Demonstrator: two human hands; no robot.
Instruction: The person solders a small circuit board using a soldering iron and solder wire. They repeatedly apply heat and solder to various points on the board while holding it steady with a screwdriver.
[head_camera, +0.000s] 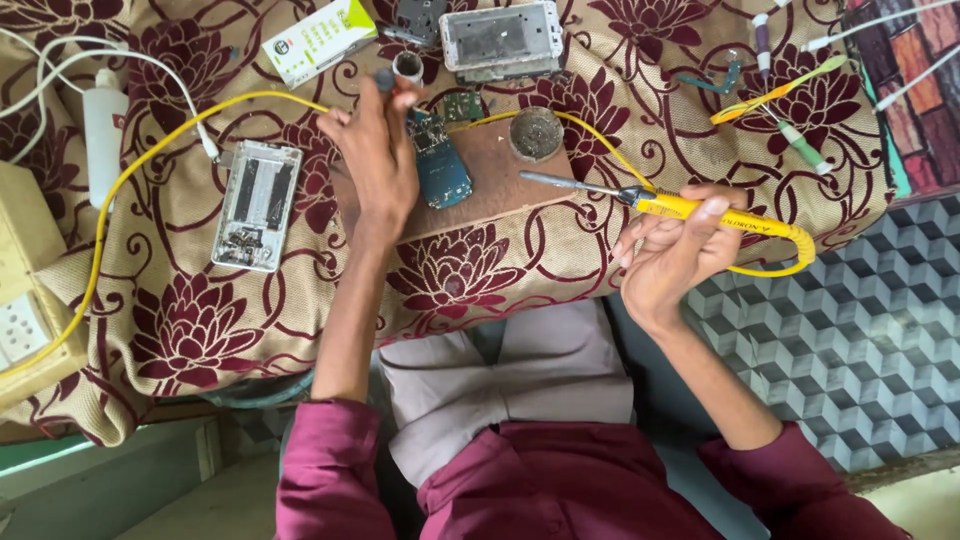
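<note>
Soldering iron (668, 203) gripped in right hand (675, 250), tip pointing toward nine o'clock.
Left hand (378, 150) stretches to twelve o'clock, fingers closed on a small dark object (384, 79), mostly hidden; blue circuit board (441, 165) lies just beside it on the table (500, 190).

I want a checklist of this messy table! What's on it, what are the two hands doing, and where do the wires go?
Surface: brown board on a maroon flowered cloth.
Job's things: blue circuit board on the board; yellow soldering iron; round tin.
Clutter: two opened phone frames, white-green box, white bottle, tools at upper right.
Grippers: left hand rests by the circuit board, pinching a small dark thing; right hand holds the soldering iron.
Cables: yellow cord runs left; white cable at upper left.
Surroundings: socket box at left, patterned floor.
</note>
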